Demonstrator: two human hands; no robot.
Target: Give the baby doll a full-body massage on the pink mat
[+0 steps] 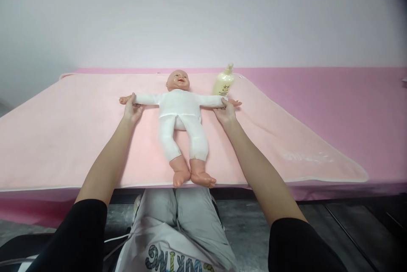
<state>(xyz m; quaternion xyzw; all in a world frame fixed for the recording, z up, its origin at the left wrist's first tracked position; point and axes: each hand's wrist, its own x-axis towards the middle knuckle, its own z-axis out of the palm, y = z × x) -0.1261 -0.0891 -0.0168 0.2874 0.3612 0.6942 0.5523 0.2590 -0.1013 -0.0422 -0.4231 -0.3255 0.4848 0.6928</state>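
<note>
Now both hands' fingers (132,101) clasp the doll's (179,108) outstretched wrists

Wall (203,13) plain pale white-lilac, fills upper half, 9 through 3 o'clock; no marks visible; light soft, even, brightest near centre. Pink table (349,106) spans full width below wall; paler peach pad (63,136) spread over it from 9 to 4 o'clock, white-edged, right corner rounded. Floor (248,229) dark grey, mottled, at 6 o'clock under table edge; darker planks toward 4 o'clock; top right corner vignetted black.
</note>
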